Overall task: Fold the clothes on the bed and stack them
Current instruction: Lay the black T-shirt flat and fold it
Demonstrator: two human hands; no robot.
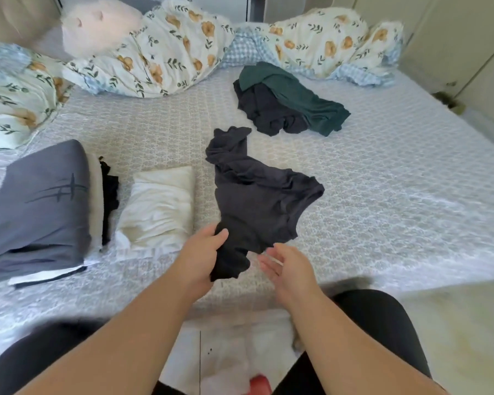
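A crumpled dark grey garment (257, 192) lies stretched across the middle of the bed (397, 195), its near end lifted. My left hand (203, 252) grips that near end. My right hand (285, 266) hovers just right of it, fingers apart, holding nothing. Further back lies an unfolded heap: a dark green garment (300, 95) draped over a black one (265, 109). At the left stands a folded stack with a blue-grey item (43, 201) on top, white and black layers beneath. A folded white garment (160, 206) rests beside it.
A floral duvet (166, 49) and pillows are bunched along the head of the bed, with a fluffy pink cushion (97, 27) at the back left. Cupboard doors (454, 38) stand at the right. My knees in black press against the bed's near edge.
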